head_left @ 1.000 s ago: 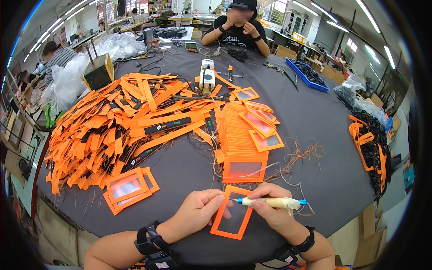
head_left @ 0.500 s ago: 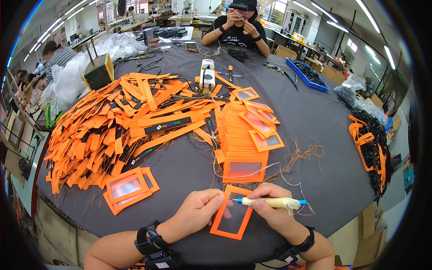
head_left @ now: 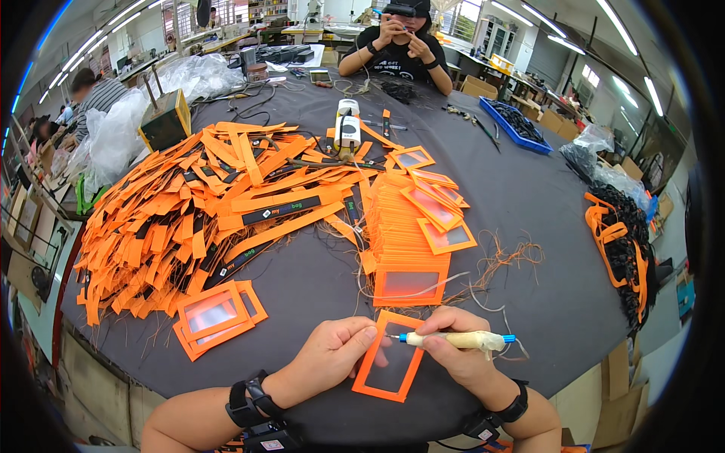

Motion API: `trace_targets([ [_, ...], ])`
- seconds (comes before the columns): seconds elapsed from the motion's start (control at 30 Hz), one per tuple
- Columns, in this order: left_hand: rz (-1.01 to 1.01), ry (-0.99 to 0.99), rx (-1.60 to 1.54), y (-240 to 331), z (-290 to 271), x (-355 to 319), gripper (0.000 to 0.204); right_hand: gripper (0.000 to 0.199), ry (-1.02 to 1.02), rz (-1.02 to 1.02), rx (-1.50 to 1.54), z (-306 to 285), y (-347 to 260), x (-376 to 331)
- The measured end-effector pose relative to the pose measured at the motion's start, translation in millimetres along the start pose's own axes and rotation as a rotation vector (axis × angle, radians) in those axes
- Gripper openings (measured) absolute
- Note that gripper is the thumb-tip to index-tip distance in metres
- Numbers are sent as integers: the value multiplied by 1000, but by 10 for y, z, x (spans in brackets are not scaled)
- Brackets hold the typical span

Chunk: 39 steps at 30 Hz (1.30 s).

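Note:
My left hand (head_left: 326,356) pinches the left edge of an orange-bordered clear window panel (head_left: 391,368) between thumb and fingers; some fingertips show through the clear sheet from behind. In my right hand (head_left: 462,356) is a soldering iron (head_left: 462,340), with a pale wrapped handle, blue ends and a thin metal tip. The iron lies nearly level above the panel, its tip pointing left to the panel's left border, close to my left thumb. Whether the tip touches the border I cannot tell. A thin pale cord (head_left: 483,300) runs near the handle's rear end.
Beyond my hands rises a stack of similar panels (head_left: 408,234), with loose orange threads (head_left: 510,257) beside it. Left lies a big heap of orange-and-black straps (head_left: 189,219) and a few panels (head_left: 215,317). A white power strip (head_left: 347,130), blue tray (head_left: 517,124) and co-worker (head_left: 400,53) are farther off.
The soldering iron has shifted very slightly to the right in my right hand's grip. My left hand and the panel stay in place.

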<state>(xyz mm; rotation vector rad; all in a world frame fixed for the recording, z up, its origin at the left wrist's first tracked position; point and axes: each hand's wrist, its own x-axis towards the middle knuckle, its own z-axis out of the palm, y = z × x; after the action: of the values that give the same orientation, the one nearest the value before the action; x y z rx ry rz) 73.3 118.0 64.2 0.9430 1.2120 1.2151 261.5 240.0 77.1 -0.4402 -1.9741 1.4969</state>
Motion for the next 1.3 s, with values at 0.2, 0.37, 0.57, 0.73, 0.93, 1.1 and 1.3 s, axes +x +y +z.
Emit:
trace_targets([
  [0.2, 5, 0, 17, 7, -1, 4, 31, 13, -6, -3, 9, -1, -13, 5],
  [0.37, 4, 5, 7, 15, 10, 4, 30, 13, 23, -12, 9, 12, -25, 4],
  [0.57, 2, 7, 7, 7, 4, -3, 29, 13, 19, -17, -5, 26, -21, 14],
  [0.73, 5, 1, 11, 13, 4, -1, 29, 14, -3, -14, -18, -5, -2, 6],
  [0.93, 5, 7, 10, 15, 5, -2, 29, 16, 9, -18, -52, -2, -3, 2],
  [1.1, 9, -1, 4, 6, 1, -3, 29, 12, 32, -31, -34, 29, -26, 17],
  [1.3, 13, 8, 44, 28, 9, -2, 27, 13, 76, 67, 215, -34, 55, -35],
])
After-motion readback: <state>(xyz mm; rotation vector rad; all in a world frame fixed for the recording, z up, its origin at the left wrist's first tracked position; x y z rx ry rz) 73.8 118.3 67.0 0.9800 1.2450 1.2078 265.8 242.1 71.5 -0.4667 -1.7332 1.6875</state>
